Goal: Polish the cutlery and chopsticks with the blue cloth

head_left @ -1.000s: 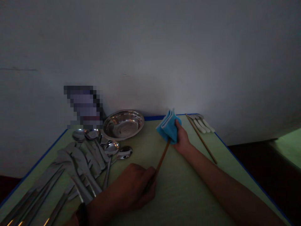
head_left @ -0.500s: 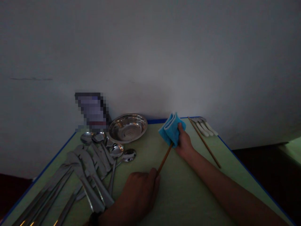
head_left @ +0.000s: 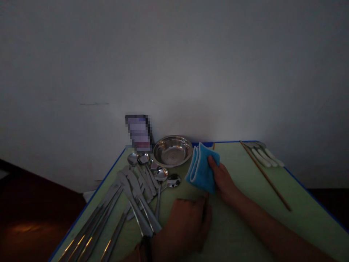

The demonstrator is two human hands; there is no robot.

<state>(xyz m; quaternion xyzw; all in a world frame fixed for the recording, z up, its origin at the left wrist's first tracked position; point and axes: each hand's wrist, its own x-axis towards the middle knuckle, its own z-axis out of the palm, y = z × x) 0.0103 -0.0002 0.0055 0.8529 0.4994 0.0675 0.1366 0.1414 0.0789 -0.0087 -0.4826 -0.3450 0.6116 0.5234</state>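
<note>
A right hand (head_left: 225, 179) grips a folded blue cloth (head_left: 202, 168) around a wooden chopstick (head_left: 207, 196). The left hand (head_left: 185, 225), closed, holds the chopstick's near end on the counter (head_left: 245, 218).

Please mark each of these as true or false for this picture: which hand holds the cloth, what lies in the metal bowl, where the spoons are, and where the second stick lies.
1. The right hand grips a folded blue cloth. True.
2. The metal bowl holds several spoons. False: the bowl looks empty, and the spoons lie on the table in front of it.
3. The left hand is closed on the near end of a thin wooden stick that runs into the cloth. True.
4. The knives lie at the table's right edge. False: they lie on the left; at the right lies another wooden stick.
</note>
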